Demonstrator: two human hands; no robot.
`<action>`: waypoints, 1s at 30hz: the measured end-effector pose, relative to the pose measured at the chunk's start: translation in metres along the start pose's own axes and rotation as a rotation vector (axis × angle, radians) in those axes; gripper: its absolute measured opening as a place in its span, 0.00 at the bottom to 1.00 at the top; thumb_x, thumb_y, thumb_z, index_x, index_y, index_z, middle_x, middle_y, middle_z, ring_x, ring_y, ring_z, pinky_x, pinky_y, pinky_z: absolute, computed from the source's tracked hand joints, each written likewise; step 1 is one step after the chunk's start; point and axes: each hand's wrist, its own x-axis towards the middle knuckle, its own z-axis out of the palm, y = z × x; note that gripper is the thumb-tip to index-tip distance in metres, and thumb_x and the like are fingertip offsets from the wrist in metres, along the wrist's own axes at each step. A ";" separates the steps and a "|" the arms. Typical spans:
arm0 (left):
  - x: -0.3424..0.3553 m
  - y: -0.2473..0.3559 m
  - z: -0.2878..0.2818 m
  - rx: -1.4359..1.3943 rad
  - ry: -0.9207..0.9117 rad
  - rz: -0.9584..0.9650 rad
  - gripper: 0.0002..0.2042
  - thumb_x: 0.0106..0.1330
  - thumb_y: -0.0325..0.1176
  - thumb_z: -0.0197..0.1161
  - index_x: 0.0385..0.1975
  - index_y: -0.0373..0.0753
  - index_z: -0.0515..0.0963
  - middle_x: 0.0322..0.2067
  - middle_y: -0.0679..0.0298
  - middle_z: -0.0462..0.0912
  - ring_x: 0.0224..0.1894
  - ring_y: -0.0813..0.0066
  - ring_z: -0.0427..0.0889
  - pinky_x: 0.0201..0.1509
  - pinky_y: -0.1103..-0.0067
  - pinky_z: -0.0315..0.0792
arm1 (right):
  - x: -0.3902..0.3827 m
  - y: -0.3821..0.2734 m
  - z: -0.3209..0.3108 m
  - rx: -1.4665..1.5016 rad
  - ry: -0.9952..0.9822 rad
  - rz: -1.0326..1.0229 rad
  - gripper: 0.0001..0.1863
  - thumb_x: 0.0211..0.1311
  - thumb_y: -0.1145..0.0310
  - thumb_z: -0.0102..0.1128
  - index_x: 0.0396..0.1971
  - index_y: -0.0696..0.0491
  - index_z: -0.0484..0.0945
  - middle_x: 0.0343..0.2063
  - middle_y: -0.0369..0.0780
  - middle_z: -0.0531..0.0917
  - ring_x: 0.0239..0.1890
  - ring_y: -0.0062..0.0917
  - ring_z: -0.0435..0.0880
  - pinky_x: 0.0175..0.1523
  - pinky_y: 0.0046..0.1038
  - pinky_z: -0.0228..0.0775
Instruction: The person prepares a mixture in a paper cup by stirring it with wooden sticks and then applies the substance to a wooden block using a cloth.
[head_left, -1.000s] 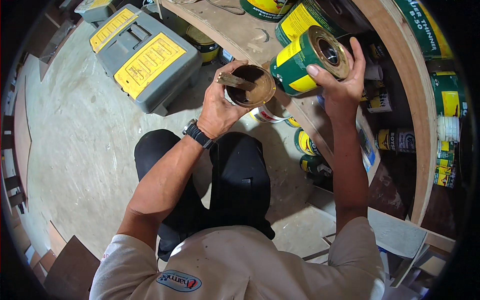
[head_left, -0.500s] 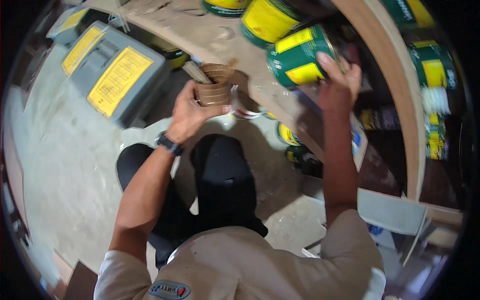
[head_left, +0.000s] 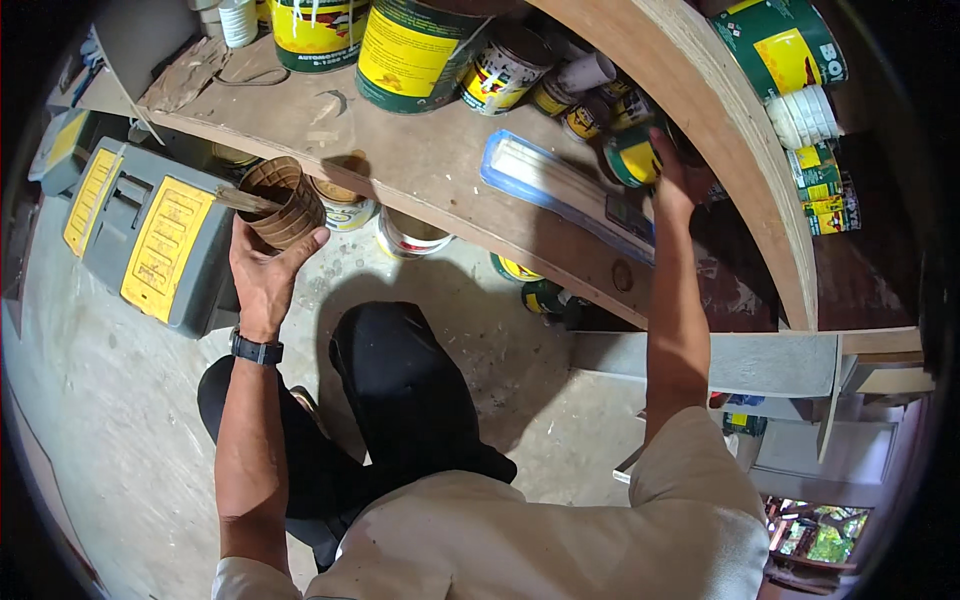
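My left hand [head_left: 262, 280] is wrapped round a brown ribbed plastic cup [head_left: 297, 220], held beside the shelf's front edge. A flat wooden stick [head_left: 240, 200] leans out over the cup's rim toward the left. Deep in the shelf, next to the curved wooden edge, my right hand [head_left: 676, 185] grips a green and yellow can [head_left: 630, 162]. My palm and fingers hide the can's right side. Several smaller cans [head_left: 582, 120] stand just behind it. Below the can a long blue-edged packet [head_left: 560, 190] lies on the shelf board.
Large green and yellow cans [head_left: 410, 60] stand at the back of the wooden shelf [head_left: 420, 170]. A thick curved wooden edge [head_left: 740, 130] bounds it on the right. A grey toolbox [head_left: 150, 240] sits on the floor at left. White buckets [head_left: 400, 238] are under the shelf.
My right hand has carried the green and yellow can away from me, deeper into the shelf. The view has shifted, showing more shelf. My left hand still holds the cup with the stick.
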 end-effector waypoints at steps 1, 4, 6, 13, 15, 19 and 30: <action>0.002 0.004 -0.006 0.024 0.031 0.021 0.32 0.55 0.28 0.83 0.59 0.32 0.72 0.52 0.55 0.85 0.53 0.68 0.86 0.60 0.72 0.79 | 0.005 0.014 0.001 -0.193 0.035 -0.060 0.44 0.44 0.68 0.88 0.63 0.58 0.74 0.63 0.47 0.79 0.64 0.40 0.78 0.70 0.41 0.69; 0.010 0.006 -0.026 0.063 0.098 -0.013 0.34 0.53 0.30 0.84 0.58 0.31 0.73 0.52 0.55 0.86 0.51 0.68 0.85 0.60 0.72 0.78 | 0.005 0.047 0.001 -0.601 -0.072 0.099 0.45 0.47 0.60 0.85 0.65 0.59 0.72 0.65 0.49 0.76 0.67 0.41 0.75 0.73 0.41 0.64; 0.022 0.020 -0.026 0.066 0.161 0.028 0.35 0.52 0.32 0.86 0.58 0.31 0.73 0.51 0.56 0.86 0.52 0.69 0.84 0.61 0.72 0.77 | 0.008 0.079 -0.013 -0.733 -0.112 0.174 0.46 0.49 0.60 0.84 0.66 0.59 0.70 0.66 0.49 0.75 0.67 0.42 0.73 0.73 0.41 0.62; 0.047 0.096 -0.103 0.176 0.301 0.297 0.38 0.49 0.30 0.86 0.60 0.33 0.72 0.52 0.56 0.84 0.54 0.65 0.84 0.61 0.70 0.78 | -0.015 0.105 0.022 -0.773 -0.208 0.307 0.46 0.55 0.59 0.79 0.70 0.59 0.64 0.69 0.51 0.70 0.70 0.42 0.69 0.76 0.41 0.58; 0.053 0.122 -0.120 0.233 0.273 0.357 0.37 0.48 0.29 0.86 0.58 0.33 0.72 0.51 0.57 0.85 0.53 0.66 0.84 0.60 0.70 0.78 | -0.019 0.113 0.026 -0.754 -0.231 0.310 0.46 0.57 0.59 0.78 0.71 0.60 0.62 0.69 0.52 0.68 0.71 0.43 0.68 0.76 0.41 0.57; 0.071 0.169 -0.127 0.175 0.225 0.441 0.39 0.47 0.29 0.87 0.60 0.34 0.72 0.50 0.58 0.85 0.53 0.69 0.84 0.61 0.72 0.77 | -0.027 0.127 -0.001 -0.725 -0.224 0.324 0.46 0.61 0.58 0.75 0.73 0.60 0.59 0.71 0.53 0.65 0.73 0.43 0.65 0.77 0.41 0.54; 0.139 0.322 -0.122 0.206 0.206 0.375 0.39 0.48 0.35 0.88 0.59 0.32 0.72 0.52 0.57 0.84 0.55 0.67 0.83 0.62 0.70 0.76 | -0.154 0.004 -0.105 -0.113 -0.204 0.490 0.47 0.71 0.57 0.67 0.78 0.61 0.49 0.75 0.56 0.57 0.77 0.44 0.58 0.81 0.40 0.47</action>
